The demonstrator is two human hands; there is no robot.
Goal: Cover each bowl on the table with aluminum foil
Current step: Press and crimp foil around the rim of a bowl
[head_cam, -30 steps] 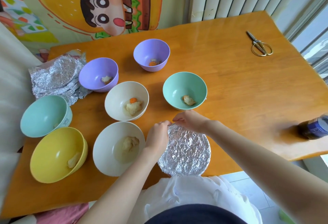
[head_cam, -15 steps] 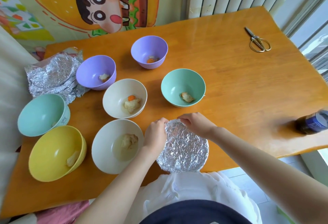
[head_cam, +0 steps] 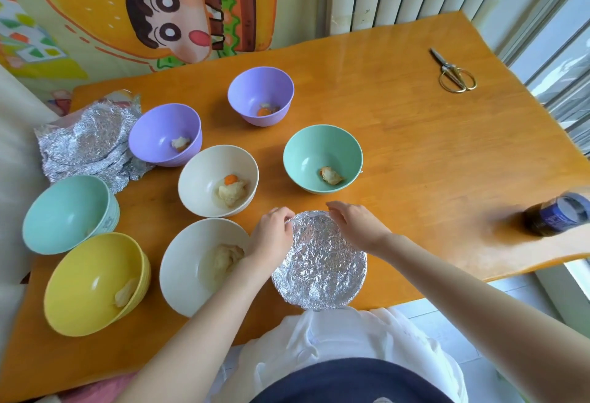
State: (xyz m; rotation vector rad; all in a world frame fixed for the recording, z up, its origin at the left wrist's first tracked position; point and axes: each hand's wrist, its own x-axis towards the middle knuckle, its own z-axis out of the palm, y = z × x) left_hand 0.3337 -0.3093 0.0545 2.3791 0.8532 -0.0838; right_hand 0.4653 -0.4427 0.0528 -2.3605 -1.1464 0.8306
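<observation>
On the orange wooden table [head_cam: 431, 153], the round foil-capped bowl [head_cam: 322, 270] sits at the near edge, my left hand [head_cam: 274, 232] pinching its far-left rim and my right hand [head_cam: 358, 224] curled over its far rim. The uncovered white bowl [head_cam: 182, 263] lies just left of my left hand. The crumpled foil sheets [head_cam: 86, 144] lie beyond it, far left, so I judge that hand nearer.

What lies inside the foil-covered bowl [head_cam: 319, 262] is hidden, and well right of it a blurred dark bottle [head_cam: 555, 215] runs off the picture's edge.

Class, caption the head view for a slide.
Left hand and right hand crimp the rim of the foil-covered bowl; seven bowls sit uncovered.
</observation>
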